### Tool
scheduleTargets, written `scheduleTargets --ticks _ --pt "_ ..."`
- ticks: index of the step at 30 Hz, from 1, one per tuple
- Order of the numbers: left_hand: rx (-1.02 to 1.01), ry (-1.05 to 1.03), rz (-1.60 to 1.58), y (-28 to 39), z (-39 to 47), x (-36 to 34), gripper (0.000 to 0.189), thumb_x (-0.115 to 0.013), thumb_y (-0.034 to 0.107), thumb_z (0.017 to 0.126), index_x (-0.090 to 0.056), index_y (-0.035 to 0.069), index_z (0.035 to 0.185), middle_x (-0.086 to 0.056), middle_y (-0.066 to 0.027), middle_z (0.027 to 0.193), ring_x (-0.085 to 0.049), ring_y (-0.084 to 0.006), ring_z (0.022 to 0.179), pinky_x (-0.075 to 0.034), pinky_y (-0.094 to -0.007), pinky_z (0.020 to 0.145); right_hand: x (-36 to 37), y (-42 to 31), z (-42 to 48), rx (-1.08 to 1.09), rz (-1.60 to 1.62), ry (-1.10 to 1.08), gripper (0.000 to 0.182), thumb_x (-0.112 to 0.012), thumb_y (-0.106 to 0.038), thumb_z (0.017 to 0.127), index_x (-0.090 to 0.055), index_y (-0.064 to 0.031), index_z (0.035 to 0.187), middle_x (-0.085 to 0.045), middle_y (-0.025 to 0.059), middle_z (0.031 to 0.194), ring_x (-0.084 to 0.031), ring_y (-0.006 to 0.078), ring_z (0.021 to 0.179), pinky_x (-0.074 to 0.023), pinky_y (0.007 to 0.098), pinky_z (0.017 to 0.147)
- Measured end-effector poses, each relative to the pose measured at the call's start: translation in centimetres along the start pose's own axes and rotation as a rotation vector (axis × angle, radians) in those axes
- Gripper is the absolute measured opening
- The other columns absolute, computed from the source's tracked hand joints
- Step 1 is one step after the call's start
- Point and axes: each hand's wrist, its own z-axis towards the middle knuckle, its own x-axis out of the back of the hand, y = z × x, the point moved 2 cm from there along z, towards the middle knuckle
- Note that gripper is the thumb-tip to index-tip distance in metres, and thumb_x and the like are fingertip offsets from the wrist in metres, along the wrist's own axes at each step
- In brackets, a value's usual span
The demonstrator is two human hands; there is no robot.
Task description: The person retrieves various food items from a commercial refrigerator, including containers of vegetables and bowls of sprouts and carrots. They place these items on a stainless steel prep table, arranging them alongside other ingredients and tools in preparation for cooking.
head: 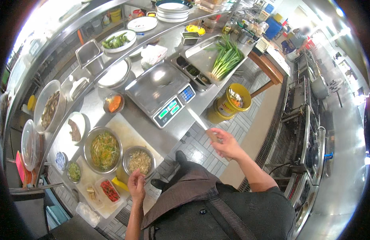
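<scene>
My right hand (225, 144) is closed around the wooden handle of a kitchen knife (198, 118). Its blade points up and left, toward the digital scale (161, 93). Beside the near rim of a small metal bowl (155, 163) is my left hand (137, 184), fingers curled; whether they pinch anything is not visible. Pale shredded food (140, 161) fills that bowl. A larger metal bowl (86, 150) next to it holds green and yellow shredded vegetables (105, 151). Both bowls stand on a white cutting board (125, 126). Close by is a clear tub of red strips (110, 191).
Spring onions (224, 60) lie in a metal tray (200, 49) at the far end. A yellow bucket (224, 108) with scraps stands on the floor beyond the counter edge. Stoves (304, 120) line the right side, where another person (294, 43) stands farther back.
</scene>
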Motion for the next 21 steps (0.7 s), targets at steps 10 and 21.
scheduleTargets --ticks 10,21 --pt "-0.104 -0.010 0.131 1.8 5.3 -16.6 0.031 -0.057 0.004 0.097 -0.061 0.002 0.128 -0.066 -0.0046 0.097 -0.059 -0.0090 0.081 -0.050 -0.0235 0.072 12.1 -1.7 12.8 0.210 -0.020 0.131 0.060 -0.062 -0.001 0.087 -0.045 -0.0087 0.145 -0.064 0.0029 0.098 -0.054 0.0082 0.052 -0.0442 0.0244 0.042" --pt "-0.033 0.282 0.394 2.7 2.0 -21.7 0.033 -0.060 0.010 0.096 -0.063 0.003 0.128 -0.069 -0.0050 0.092 -0.062 -0.0105 0.079 -0.052 -0.0274 0.072 4.1 7.6 28.9 0.299 -0.086 -0.216 0.057 -0.064 -0.004 0.089 -0.048 -0.0138 0.142 -0.063 0.0076 0.096 -0.056 0.0113 0.052 -0.0435 0.0275 0.041"
